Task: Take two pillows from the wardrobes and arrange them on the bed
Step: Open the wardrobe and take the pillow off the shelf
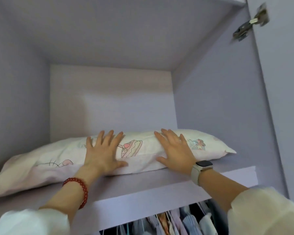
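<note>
Both hands laid flat on a pillow on the wardrobe's top shelf, the pick-up seemingly about to begin.

The soft white pillow printed with pink cartoon cakes point(137, 148) lies lengthwise on the pale lilac shelf board point(176, 187), near its front edge; the left hand point(103, 153) and right hand point(174, 150) rest on it with fingers spread and straight, gripping nothing yet; the next move likely calls for curling the fingers over the pillow's far side and drawing it forward; the compartment has open room above; the pillow's right corner lies near the side wall, the left end sags toward the front edge; hanging clothes point(176, 223) show below the shelf, a metal door hinge point(251, 22) at upper right.
</note>
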Demonstrator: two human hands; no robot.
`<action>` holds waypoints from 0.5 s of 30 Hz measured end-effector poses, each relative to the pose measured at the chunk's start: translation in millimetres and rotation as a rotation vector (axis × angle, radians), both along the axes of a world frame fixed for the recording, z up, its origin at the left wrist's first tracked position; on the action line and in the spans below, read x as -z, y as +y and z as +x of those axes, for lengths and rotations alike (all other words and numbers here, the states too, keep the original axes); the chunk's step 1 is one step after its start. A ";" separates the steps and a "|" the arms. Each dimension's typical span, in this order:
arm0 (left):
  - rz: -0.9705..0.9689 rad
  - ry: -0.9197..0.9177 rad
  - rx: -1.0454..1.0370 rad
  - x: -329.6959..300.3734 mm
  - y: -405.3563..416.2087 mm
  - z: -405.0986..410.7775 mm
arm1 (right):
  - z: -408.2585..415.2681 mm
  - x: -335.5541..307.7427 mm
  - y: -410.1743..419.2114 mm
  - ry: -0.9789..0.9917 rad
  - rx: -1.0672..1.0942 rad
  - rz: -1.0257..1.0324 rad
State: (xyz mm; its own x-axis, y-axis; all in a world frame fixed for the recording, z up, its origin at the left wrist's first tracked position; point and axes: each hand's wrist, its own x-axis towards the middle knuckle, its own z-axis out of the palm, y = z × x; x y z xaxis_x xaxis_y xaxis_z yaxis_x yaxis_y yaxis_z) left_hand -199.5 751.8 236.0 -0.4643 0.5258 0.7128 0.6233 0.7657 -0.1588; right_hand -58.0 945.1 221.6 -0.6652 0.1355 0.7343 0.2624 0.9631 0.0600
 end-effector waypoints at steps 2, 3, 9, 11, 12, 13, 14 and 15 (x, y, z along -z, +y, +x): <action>0.013 0.014 -0.008 -2.6 6.9 -15.8 | -26.9 -7.5 6.3 -0.066 0.042 -0.027; 0.024 0.061 -0.009 -1.8 10.3 -20.6 | -37.3 -8.1 9.8 -0.071 0.067 -0.034; -0.002 0.177 0.025 12.1 15.7 -11.0 | -41.1 3.0 15.0 -0.054 0.122 0.101; 0.043 0.188 0.048 14.9 9.4 -1.5 | -29.6 6.4 11.2 -0.031 0.108 0.169; 0.076 0.198 0.062 16.6 4.3 5.6 | -21.5 7.6 7.4 -0.002 0.097 0.200; 0.115 0.208 0.082 18.0 -1.9 14.5 | -11.8 7.9 2.1 0.031 0.083 0.229; 0.155 0.220 0.106 19.1 -8.5 25.5 | -0.2 7.9 -4.5 0.060 0.070 0.258; 0.187 0.234 0.134 19.9 -15.8 39.3 | 13.1 8.4 -11.4 0.088 0.064 0.293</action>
State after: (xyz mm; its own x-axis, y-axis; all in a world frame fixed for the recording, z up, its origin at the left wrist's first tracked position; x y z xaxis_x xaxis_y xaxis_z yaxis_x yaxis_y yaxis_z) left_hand -160.2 735.9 216.1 -0.2115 0.4215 0.8818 0.6840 0.7083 -0.1745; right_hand -44.9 933.7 213.2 -0.5942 -0.0513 0.8027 0.3385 0.8893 0.3074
